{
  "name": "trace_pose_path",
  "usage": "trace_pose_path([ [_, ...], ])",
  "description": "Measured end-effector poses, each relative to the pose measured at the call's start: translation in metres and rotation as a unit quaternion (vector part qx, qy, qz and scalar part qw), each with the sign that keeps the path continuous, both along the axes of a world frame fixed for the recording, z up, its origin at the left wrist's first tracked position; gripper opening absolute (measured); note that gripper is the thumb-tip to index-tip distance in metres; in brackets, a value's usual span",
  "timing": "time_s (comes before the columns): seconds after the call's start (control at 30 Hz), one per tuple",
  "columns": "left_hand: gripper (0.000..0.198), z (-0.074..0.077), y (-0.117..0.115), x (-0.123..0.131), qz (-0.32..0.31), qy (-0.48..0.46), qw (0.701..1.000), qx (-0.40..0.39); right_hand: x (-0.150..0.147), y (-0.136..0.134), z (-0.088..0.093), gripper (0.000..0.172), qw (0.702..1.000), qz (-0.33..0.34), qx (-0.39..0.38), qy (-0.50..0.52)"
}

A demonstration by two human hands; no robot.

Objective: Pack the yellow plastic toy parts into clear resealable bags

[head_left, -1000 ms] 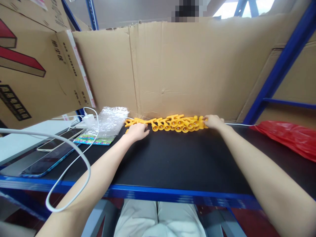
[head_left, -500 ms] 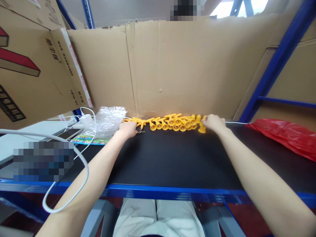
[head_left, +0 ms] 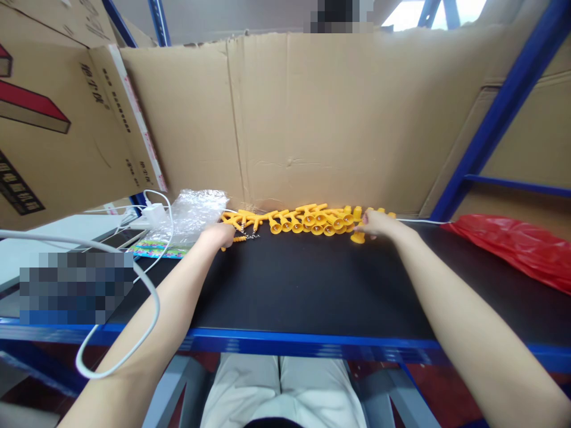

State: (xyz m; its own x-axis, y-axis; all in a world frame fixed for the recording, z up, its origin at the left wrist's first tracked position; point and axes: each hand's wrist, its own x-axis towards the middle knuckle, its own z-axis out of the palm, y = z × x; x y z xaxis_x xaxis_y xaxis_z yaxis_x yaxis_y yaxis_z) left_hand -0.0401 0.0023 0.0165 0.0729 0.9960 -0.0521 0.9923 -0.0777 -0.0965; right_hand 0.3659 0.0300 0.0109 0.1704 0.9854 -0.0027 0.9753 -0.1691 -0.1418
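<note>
At the left end of a row of yellow plastic parts, my left hand is closed around a yellow handle piece, with a thin metal spiral beside its tip. Branching yellow stick-like parts lie just behind. Several yellow bell-shaped parts are heaped in the middle, most with open mouths facing me. My right hand pinches a yellow bell-shaped part standing mouth down at the right end. A few more yellow tops show behind its knuckles.
A black tabletop with a blue front rail lies before me. Cardboard walls the back. At left are clear bubble wrap, a white charger and a looping white cable. A red plastic bag lies right.
My left hand has shifted left and slightly toward me, baring more yellow branches and metal spirals. My right hand has moved a little left with the bell-shaped part.
</note>
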Motion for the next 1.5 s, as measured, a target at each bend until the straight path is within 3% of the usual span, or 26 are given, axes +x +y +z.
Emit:
trace_pose_path([
  [0.1, 0.041, 0.008, -0.008, 0.010, 0.019, 0.073, 0.993, -0.088, -0.009, -0.007, 0.004, 0.020, 0.999, 0.024, -0.027, 0.031],
  [0.2, 0.042, 0.012, -0.013, 0.016, -0.003, 0.063, 0.994, -0.094, -0.017, -0.013, 0.007, 0.021, 0.997, 0.047, -0.050, 0.043],
  [0.43, 0.028, 0.014, -0.016, 0.020, -0.043, 0.014, 0.997, 0.055, -0.029, -0.018, 0.003, 0.036, 0.988, 0.144, -0.058, 0.011],
  [0.6, 0.032, 0.010, -0.016, 0.031, -0.083, -0.019, 0.986, 0.144, -0.051, -0.029, 0.005, 0.024, 0.971, 0.232, -0.050, 0.000],
  [0.7, 0.033, 0.004, -0.017, 0.040, -0.084, -0.055, 0.974, 0.201, -0.067, -0.038, 0.008, 0.019, 0.966, 0.259, -0.003, 0.022],
  [0.87, 0.029, -0.004, -0.016, 0.048, -0.112, -0.102, 0.959, 0.240, -0.081, -0.043, 0.009, 0.023, 0.963, 0.238, 0.101, 0.071],
  [1.13, 0.026, -0.005, -0.017, 0.048, -0.152, -0.122, 0.949, 0.247, -0.081, -0.033, 0.002, 0.024, 0.914, 0.348, 0.202, 0.041],
  [1.3, 0.025, -0.006, -0.017, 0.049, -0.164, -0.130, 0.944, 0.253, -0.087, -0.035, 0.000, 0.034, 0.904, 0.352, 0.235, 0.052],
  [1.5, 0.023, -0.008, -0.015, 0.049, -0.186, -0.145, 0.933, 0.272, -0.091, -0.036, -0.001, 0.020, 0.893, 0.365, 0.256, 0.061],
])
